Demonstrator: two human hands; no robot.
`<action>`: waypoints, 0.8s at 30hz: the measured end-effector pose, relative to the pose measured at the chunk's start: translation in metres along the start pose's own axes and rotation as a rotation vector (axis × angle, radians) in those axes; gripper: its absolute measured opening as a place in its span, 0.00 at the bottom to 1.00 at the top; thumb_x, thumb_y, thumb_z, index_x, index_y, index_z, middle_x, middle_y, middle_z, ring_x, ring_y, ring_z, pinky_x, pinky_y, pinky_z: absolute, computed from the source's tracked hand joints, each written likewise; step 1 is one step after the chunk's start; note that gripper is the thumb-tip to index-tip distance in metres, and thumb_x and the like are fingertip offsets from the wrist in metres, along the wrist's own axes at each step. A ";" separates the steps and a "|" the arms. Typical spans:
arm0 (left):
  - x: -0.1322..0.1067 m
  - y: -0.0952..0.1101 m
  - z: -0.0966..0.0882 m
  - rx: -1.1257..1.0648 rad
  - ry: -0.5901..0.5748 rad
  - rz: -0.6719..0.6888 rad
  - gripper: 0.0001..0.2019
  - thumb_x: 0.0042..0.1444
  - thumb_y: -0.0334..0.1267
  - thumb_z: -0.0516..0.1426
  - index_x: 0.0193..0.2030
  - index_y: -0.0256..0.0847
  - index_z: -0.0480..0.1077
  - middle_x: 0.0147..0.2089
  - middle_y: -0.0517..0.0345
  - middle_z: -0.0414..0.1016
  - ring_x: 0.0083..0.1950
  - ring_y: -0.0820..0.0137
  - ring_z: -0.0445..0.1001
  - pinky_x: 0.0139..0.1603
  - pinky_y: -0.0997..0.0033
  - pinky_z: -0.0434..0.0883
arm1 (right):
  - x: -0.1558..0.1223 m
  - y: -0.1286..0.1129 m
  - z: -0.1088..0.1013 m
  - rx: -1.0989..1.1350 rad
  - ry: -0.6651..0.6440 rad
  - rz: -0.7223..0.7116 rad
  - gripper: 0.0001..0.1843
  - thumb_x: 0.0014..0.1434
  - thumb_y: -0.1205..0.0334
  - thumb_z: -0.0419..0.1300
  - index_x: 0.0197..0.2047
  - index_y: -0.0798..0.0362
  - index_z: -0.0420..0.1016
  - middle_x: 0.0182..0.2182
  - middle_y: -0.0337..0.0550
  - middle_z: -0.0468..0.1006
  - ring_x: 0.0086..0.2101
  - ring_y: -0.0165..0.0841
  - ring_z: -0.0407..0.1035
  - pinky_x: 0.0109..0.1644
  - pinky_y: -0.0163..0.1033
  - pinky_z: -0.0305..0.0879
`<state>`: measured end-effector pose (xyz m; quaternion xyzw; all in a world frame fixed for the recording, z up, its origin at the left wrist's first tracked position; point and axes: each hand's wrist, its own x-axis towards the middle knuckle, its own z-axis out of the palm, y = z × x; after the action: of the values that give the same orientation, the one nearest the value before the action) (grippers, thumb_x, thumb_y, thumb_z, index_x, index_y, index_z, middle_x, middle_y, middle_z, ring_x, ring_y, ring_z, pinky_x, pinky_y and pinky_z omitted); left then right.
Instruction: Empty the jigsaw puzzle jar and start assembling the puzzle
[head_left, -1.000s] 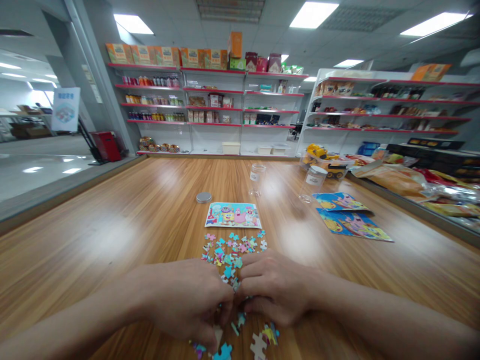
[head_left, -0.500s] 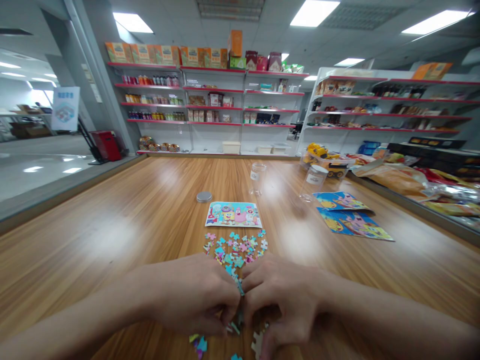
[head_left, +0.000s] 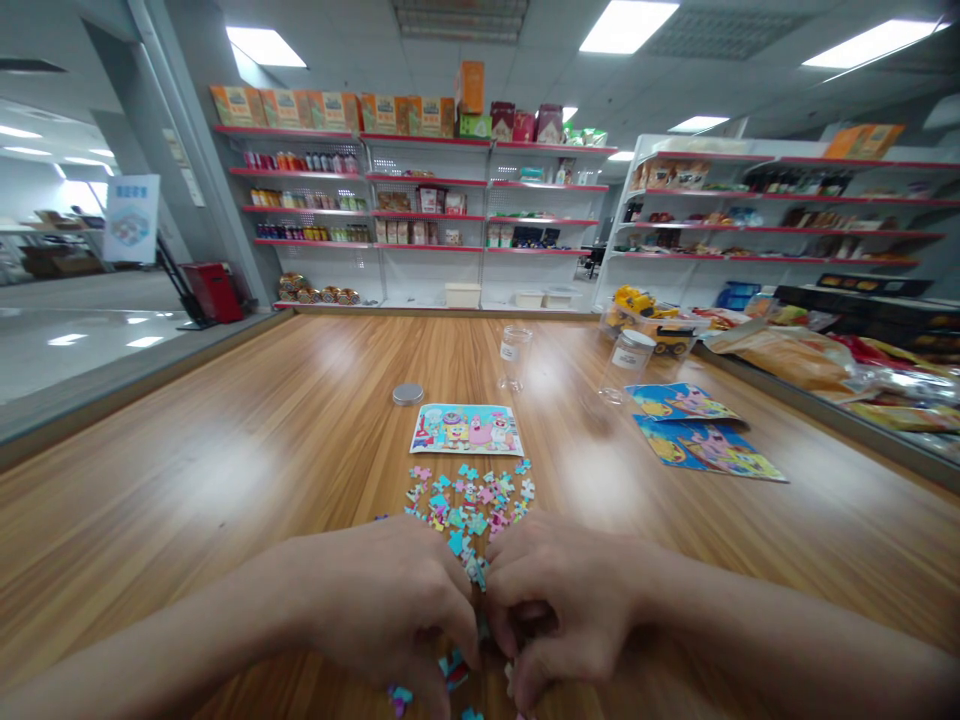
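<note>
Loose jigsaw puzzle pieces (head_left: 469,500) lie spread on the wooden table between my hands and a printed cartoon picture card (head_left: 466,430). My left hand (head_left: 382,605) is curled low over the table, with a teal-and-red puzzle piece (head_left: 454,668) between its thumb and forefinger. Beside it, my right hand (head_left: 566,605) bends its fingers inward and pinches a pale puzzle piece (head_left: 511,676), mostly hidden by the thumb. More pieces (head_left: 400,698) rest near the bottom edge. My fingers cover part of the area between the hands.
A silver lid (head_left: 408,394) lies left of the card. Behind are an open clear jar (head_left: 516,358) and a lidded jar (head_left: 628,366). Two blue cartoon sheets (head_left: 705,445) lie at right, near a bin of yellow toy trucks (head_left: 645,315) and packaged goods (head_left: 802,365).
My left hand has shifted slightly down and its thumb has moved toward the pieces below. The right hand's fingers have drawn in over the pale piece, which shows less now.
</note>
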<state>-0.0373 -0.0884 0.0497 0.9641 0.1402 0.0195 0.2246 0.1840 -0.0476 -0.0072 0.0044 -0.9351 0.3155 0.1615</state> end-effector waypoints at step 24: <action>0.001 0.005 -0.004 0.026 0.038 -0.023 0.08 0.60 0.38 0.64 0.44 0.37 0.79 0.32 0.55 0.81 0.29 0.70 0.75 0.25 0.71 0.62 | -0.008 0.010 -0.027 0.180 0.516 0.293 0.14 0.59 0.58 0.63 0.27 0.60 0.73 0.15 0.31 0.58 0.15 0.20 0.47 0.17 0.26 0.42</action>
<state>-0.0354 -0.0908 0.0556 0.9648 0.1555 0.0333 0.2095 0.1986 -0.0244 0.0049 -0.1964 -0.8223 0.4076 0.3451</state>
